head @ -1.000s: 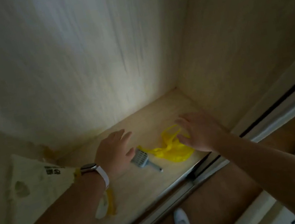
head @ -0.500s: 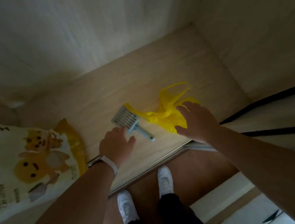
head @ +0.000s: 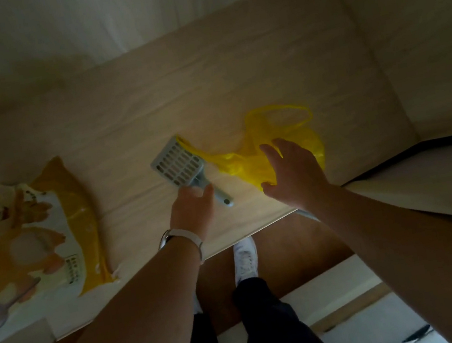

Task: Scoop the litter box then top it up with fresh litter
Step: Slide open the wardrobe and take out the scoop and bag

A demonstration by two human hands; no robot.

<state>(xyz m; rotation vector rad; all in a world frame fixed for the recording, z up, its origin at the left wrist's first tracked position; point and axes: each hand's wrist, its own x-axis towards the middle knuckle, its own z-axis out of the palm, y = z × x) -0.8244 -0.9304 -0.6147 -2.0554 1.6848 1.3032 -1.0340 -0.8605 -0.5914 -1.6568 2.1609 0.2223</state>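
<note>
While the litter bag (head: pixel 19 238) lies at the shelf's (head: pixel 232 79) left end, the scoop (head: pixel 178 164) rests mid-shelf, slotted head upper left, handle tip lower right. The left hand (head: pixel 192 210) is nearer, with fingers curled at the handle; whether they grip it cannot be told. The right hand (head: pixel 294 171), fingers spread, hovers over the yellow bag (head: pixel 235 163).

Shelf (head: pixel 232 79): scoop (head: pixel 178 164), yellow bag (head: pixel 240 162), litter sack (head: pixel 19 238)

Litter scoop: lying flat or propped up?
Lying flat: the scoop rests on the cabinet floor, slots facing up, with the left hand at its handle.
</note>
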